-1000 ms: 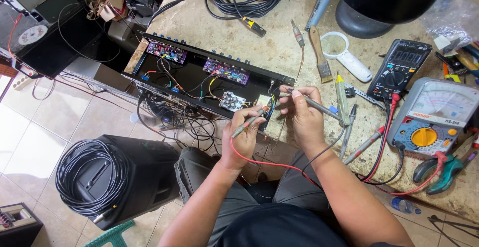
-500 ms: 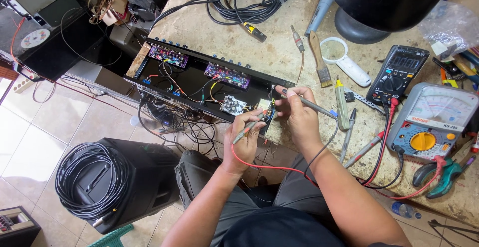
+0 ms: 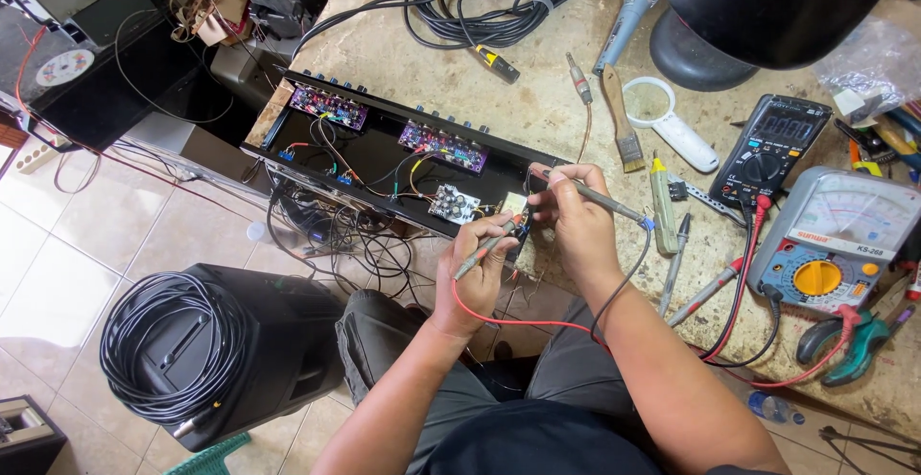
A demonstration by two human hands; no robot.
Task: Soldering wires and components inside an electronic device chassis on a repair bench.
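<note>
A slim grey test probe with a red lead point(image 3: 484, 250) lies pinched in the left hand point(image 3: 477, 269), its tip aimed at the small pale circuit board point(image 3: 515, 205) at the near right end of the open black metal chassis point(image 3: 384, 154). The right hand point(image 3: 573, 218) grips a second grey probe with a black lead point(image 3: 600, 197), held nearly level, its tip at the same board. Both hands are closed round their probes and sit just beside each other at the desk point(image 3: 537, 101) edge.

Inside the chassis sit two purple circuit boards point(image 3: 329, 106) and a small board with round capacitors point(image 3: 453, 202), joined by coloured wires. To the right of the hands, the two leads run to an analogue grey meter with a yellow dial point(image 3: 833, 240). Beyond it lies a black digital multimeter point(image 3: 773, 144). Near these lie a wooden-handled brush point(image 3: 621, 115), a white magnifying glass point(image 3: 669, 120) and a grey microphone point(image 3: 625, 14). A black lamp shade point(image 3: 767, 0) overhangs the far right. On the tiled floor stands a black speaker box point(image 3: 249, 350) with a coil of black cable point(image 3: 163, 345) on top.
</note>
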